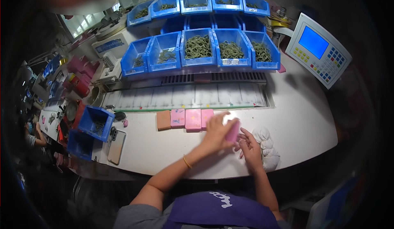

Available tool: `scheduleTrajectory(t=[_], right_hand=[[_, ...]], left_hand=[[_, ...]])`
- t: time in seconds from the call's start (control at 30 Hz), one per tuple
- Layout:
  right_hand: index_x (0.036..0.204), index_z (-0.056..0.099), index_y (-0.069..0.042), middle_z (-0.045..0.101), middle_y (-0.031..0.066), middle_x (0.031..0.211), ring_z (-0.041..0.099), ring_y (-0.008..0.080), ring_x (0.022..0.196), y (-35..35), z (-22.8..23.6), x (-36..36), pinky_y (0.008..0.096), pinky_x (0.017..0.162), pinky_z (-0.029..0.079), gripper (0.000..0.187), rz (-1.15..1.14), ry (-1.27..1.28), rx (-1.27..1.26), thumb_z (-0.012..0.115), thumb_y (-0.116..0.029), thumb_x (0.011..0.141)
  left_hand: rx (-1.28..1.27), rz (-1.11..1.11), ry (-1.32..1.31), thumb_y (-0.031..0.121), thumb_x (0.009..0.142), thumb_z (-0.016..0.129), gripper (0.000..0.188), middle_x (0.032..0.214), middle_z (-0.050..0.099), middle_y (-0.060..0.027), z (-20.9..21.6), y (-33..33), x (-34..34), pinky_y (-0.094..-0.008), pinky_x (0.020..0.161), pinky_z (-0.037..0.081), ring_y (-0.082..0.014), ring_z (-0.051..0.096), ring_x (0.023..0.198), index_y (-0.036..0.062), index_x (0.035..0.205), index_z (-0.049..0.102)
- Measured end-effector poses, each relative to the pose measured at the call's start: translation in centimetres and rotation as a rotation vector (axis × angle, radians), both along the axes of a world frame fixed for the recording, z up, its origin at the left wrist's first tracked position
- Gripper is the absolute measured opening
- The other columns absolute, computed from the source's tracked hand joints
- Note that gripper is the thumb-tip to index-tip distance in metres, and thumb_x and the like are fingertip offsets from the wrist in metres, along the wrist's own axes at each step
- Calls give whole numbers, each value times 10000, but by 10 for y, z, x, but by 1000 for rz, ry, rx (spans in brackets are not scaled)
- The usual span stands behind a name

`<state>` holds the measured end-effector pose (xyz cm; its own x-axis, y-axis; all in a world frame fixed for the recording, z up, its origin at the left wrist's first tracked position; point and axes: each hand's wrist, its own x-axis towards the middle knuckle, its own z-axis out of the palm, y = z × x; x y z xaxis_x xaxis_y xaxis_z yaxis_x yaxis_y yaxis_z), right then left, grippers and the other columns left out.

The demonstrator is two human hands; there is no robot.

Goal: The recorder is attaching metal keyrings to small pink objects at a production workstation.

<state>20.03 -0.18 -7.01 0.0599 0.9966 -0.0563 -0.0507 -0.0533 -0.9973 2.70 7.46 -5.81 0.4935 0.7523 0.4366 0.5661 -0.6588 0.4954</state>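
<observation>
My left hand (214, 135), with a gold bracelet at its wrist, grips a pink block (232, 132) over the white table. White shows at the block's top edge, but I cannot make out what it is. Close to the block's right side is my right hand (251, 150), its fingers apart and partly curled, with nothing seen in it. Left of my hands stand a brown block (163, 120) and three pink blocks (193, 120) in a row, the last partly behind my left hand. A knotted white cloth bundle (269, 150) lies beside my right hand.
Tiers of blue bins (198, 48) with green, ring-like pieces stand behind a white slotted strip (184, 95). A control panel (317, 50) with a blue screen is at right. On the left are a phone (117, 147) and blue bins (95, 123). Another person sits far left.
</observation>
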Motion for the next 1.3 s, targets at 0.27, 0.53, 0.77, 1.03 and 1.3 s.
scheduleTrajectory(t=[0.27, 0.53, 0.77, 1.03, 1.3], right_hand=[[1400, 437, 56, 601, 167, 1167, 610, 190, 1012, -29, -16, -38, 296, 851, 498, 528, -32, -144, 167, 618, -202, 976], [1491, 309, 38, 428, 201, 1421, 489, 271, 1253, -31, 9, -30, 367, 1030, 407, 684, 343, -206, 234, 500, -422, 1021], [1425, 400, 75, 548, 248, 1296, 550, 302, 1207, -45, 9, -45, 353, 1037, 403, 568, 219, -154, 97, 503, -302, 1012], [1430, 397, 98, 531, 220, 1375, 548, 274, 1243, -37, -12, -42, 352, 1075, 395, 582, 169, 448, -205, 329, -331, 1042], [1178, 624, 45, 667, 121, 1040, 628, 130, 920, -23, -10, -24, 281, 796, 518, 373, 112, 51, -108, 419, -238, 1048]], left_hand=[[-307, -67, -144, 153, 667, 796, 880, 1316, 394, -177, 5, -70, -15, -452, 1025, 369, -371, 405, 1221, 104, 1451, 397], [-349, 5, -463, 97, 703, 801, 663, 1239, 490, -163, -8, -76, -17, -403, 963, 481, -323, 540, 1157, 45, 1304, 526], [-261, 1, -340, 17, 713, 744, 562, 1153, 576, -153, 2, -92, -24, -378, 812, 561, -339, 644, 986, 53, 1247, 576], [-421, 31, -619, 69, 748, 828, 503, 1087, 573, -102, -3, -101, -29, -303, 832, 573, -187, 652, 975, 11, 1182, 581], [-821, 81, -1019, 13, 844, 723, 493, 1034, 604, -93, -13, -87, -52, -262, 767, 542, -144, 648, 904, 9, 1277, 485]])
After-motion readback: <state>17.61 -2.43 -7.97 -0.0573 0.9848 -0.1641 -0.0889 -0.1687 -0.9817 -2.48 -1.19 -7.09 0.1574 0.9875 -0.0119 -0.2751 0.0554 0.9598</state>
